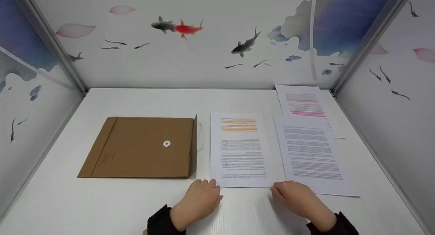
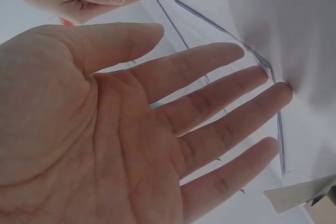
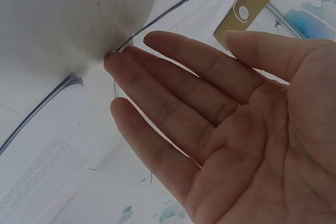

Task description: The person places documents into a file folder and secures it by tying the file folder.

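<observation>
A stack of printed paper (image 1: 243, 146) with orange highlighted lines lies on the white table between both hands. At its near left corner is my left hand (image 1: 198, 201); in the left wrist view its fingers (image 2: 220, 129) are straight and spread, with the tips by the paper's edge. My right hand (image 1: 299, 197) is at the near right corner. The right wrist view shows its fingers (image 3: 163, 103) nearly straight, fingertips right at the stack's edge. Neither palm holds anything.
Left of the stack lies a brown paper document envelope (image 1: 146, 146) with a white button (image 1: 166, 143) and its flap raised. On the right, a printed stack (image 1: 312, 153) overlaps pages with pink highlighting (image 1: 302, 102). Printed wall panels (image 1: 204, 65) enclose the table's back and sides.
</observation>
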Demonstrator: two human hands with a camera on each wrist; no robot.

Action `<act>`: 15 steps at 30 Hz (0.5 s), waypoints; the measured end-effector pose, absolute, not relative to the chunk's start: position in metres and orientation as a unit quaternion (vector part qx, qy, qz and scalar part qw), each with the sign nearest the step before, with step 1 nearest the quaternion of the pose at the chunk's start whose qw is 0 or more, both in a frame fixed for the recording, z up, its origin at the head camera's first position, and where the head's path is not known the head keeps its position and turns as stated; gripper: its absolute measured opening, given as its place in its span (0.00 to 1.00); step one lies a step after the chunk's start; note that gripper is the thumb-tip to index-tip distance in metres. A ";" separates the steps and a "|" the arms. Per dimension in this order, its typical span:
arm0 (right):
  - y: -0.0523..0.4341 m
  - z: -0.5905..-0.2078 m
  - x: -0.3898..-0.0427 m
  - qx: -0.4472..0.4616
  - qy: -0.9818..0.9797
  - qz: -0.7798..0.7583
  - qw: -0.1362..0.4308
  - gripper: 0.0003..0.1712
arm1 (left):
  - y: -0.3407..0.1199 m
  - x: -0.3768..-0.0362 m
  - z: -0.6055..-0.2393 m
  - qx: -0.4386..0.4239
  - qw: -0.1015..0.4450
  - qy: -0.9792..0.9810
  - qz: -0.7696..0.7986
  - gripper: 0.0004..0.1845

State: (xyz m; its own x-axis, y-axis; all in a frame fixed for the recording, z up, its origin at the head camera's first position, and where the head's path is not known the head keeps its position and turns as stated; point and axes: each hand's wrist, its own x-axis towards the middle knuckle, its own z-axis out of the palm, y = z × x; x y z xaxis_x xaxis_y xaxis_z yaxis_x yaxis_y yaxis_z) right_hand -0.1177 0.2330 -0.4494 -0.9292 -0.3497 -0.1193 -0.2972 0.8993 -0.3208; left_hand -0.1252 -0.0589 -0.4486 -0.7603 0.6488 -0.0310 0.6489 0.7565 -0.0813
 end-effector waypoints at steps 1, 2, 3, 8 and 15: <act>0.234 -0.449 -0.117 -0.170 0.970 -0.152 0.088 0.17 | -0.059 -0.125 -0.449 0.348 -0.002 0.937 -0.040 0.17; 0.234 -0.449 -0.117 -0.171 0.969 -0.154 0.090 0.19 | -0.059 -0.124 -0.450 0.350 -0.004 0.936 -0.038 0.17; 0.235 -0.448 -0.116 -0.170 0.969 -0.156 0.092 0.19 | -0.059 -0.124 -0.450 0.351 -0.004 0.936 -0.036 0.17; 0.236 -0.446 -0.116 -0.154 0.968 -0.164 0.111 0.19 | -0.059 -0.122 -0.447 0.355 0.008 0.935 -0.012 0.17; 0.239 -0.444 -0.116 -0.142 0.967 -0.170 0.126 0.21 | -0.059 -0.123 -0.445 0.362 0.009 0.932 0.002 0.16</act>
